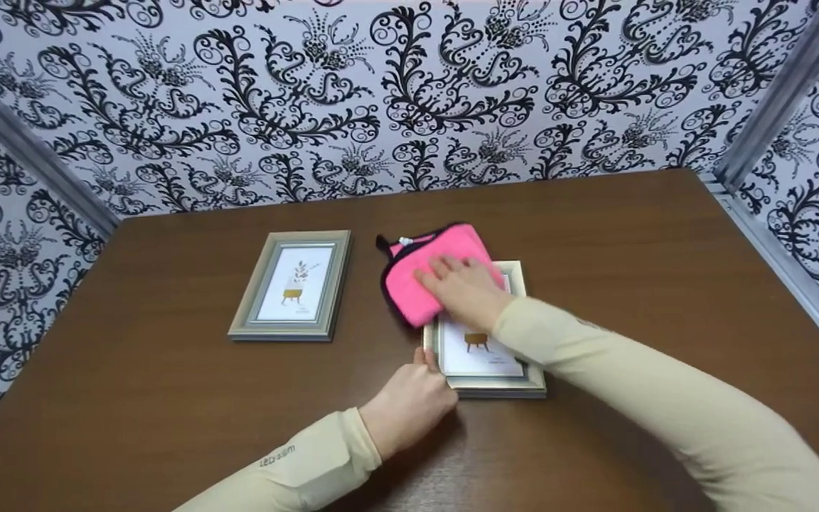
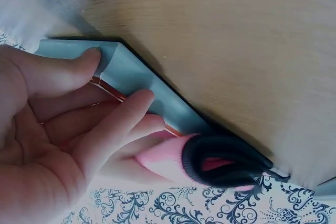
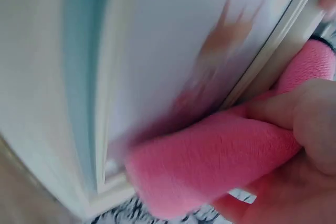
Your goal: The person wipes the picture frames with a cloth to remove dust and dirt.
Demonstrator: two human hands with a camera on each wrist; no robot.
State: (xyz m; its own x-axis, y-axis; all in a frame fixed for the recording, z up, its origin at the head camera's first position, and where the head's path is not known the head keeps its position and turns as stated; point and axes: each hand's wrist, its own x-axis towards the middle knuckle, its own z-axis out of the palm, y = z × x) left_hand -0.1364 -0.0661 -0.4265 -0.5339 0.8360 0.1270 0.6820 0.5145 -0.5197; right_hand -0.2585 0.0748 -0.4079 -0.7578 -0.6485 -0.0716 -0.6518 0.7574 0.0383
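Note:
A picture frame (image 1: 498,384) with a pale border and a drawing inside lies flat on the brown table. My left hand (image 1: 408,405) holds its near left corner, thumb and fingertips against the outer edges in the left wrist view. Over the frame's far left part lies a folded pink cloth (image 1: 409,288) with black edging, reaching past the frame onto the table side. My right hand (image 1: 470,291) grips this cloth and presses it down; the right wrist view shows it bunched at the thumb. Hand and cloth hide the upper part of the drawing.
A second, similar picture frame (image 1: 242,327) lies to the left, showing a plant on a small yellow stand. The brown table (image 1: 132,370) meets walls (image 1: 352,92) with a black-and-white scroll pattern at the back and sides. Metal rails (image 1: 765,107) run along the corners.

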